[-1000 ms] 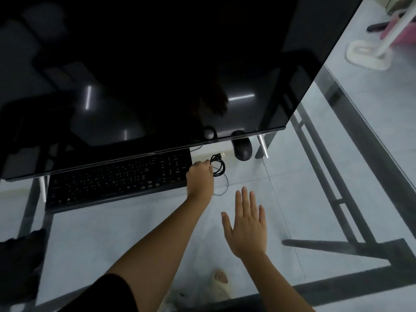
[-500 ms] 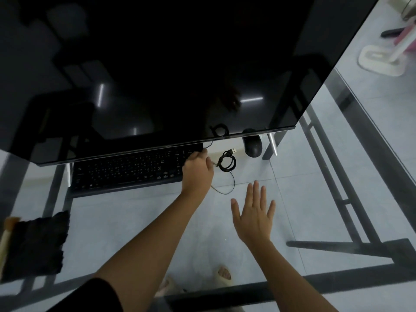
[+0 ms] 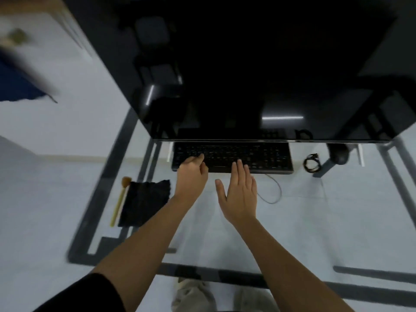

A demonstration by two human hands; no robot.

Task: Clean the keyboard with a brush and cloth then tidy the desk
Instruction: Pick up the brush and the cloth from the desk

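Brush (image 3: 119,199) and black cloth (image 3: 145,202) touch side by side on glass counter (image 3: 315,221), just left of left hand (image 3: 191,176). Its fingers curl onto keyboard (image 3: 247,157) near-left corner; grip unclear. Right hand (image 3: 239,194): fingers straight, together, tips at keyboard's near edge. Right of them: coiled cable (image 3: 312,162), mouse (image 3: 340,155). Monitor (image 3: 247,75) overhangs keyboard's far edge. Key legends too blurred to read.

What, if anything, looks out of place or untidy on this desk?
Only the cabling: a thin grey cable loops loose over the glass desk in front of the keyboard, toward its right end, and a small black coiled cable lies right of the keyboard, beside the mouse. Nothing looks spilled or damaged.
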